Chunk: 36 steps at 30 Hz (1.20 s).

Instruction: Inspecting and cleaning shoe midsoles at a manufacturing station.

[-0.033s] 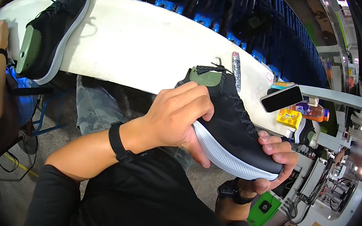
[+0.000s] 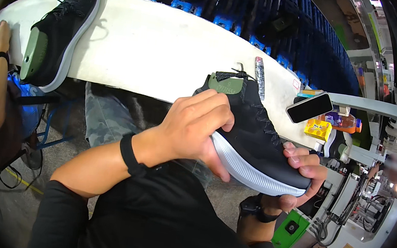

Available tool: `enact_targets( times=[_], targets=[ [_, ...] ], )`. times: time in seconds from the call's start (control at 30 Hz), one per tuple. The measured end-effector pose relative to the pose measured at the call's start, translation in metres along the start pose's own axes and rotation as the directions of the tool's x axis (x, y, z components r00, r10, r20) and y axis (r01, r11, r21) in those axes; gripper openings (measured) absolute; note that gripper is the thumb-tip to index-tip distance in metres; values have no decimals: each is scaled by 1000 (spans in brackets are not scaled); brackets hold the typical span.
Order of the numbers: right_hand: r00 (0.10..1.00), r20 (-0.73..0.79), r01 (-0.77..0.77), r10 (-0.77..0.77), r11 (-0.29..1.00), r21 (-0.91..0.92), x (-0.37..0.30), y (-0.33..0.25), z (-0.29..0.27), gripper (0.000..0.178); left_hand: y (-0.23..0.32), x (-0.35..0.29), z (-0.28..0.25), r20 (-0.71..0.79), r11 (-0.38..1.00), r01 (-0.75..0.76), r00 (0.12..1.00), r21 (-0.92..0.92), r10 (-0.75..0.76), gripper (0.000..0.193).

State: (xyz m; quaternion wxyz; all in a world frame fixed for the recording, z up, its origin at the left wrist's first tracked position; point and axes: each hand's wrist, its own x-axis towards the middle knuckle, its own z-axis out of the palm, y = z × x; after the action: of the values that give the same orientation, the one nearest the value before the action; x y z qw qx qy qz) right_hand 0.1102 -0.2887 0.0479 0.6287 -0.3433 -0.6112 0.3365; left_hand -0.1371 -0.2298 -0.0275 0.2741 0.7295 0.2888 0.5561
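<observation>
A black shoe (image 2: 255,151) with black laces and a ribbed white sole is tilted between both my hands, its sole toward me. Part of a green shoe last (image 2: 226,85) shows in its opening. My left hand (image 2: 198,124) grips the heel end, fingers on the upper and thumb against the sole. Wrapped round the toe is my right hand (image 2: 304,175), fingertips on the upper and thumb under the sole. A matching black shoe (image 2: 62,36), also with a green last (image 2: 34,54) in it, lies on the white table (image 2: 138,46) at the left.
Beyond the shoe lie a wrapped stick-like tool (image 2: 260,77) and a phone (image 2: 310,107). A yellow box (image 2: 318,129) and an orange-capped bottle (image 2: 346,123) are at the right. A co-worker's hand (image 2: 2,35) rests at the far left. Blue rollers (image 2: 227,23) run behind the table.
</observation>
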Motion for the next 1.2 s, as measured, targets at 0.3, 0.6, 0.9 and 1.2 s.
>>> enact_targets(
  times=[0.3,0.6,0.9,1.2],
  targets=[
    [882,-228,-199,413,764,614,6,46,0,57,-7,-18,-121,174,880,-142,982,453,69,61],
    [953,277,-202,121,937,284,101,76,93,149,53,128,-144,403,825,-235,915,514,10,89],
    [990,-70,-69,124,849,524,142,105,126,71,30,140,-119,294,659,-201,955,724,-31,106],
    [974,226,-93,23,947,306,162,112,123,62,10,135,-107,156,621,-131,988,772,14,116]
  ],
)
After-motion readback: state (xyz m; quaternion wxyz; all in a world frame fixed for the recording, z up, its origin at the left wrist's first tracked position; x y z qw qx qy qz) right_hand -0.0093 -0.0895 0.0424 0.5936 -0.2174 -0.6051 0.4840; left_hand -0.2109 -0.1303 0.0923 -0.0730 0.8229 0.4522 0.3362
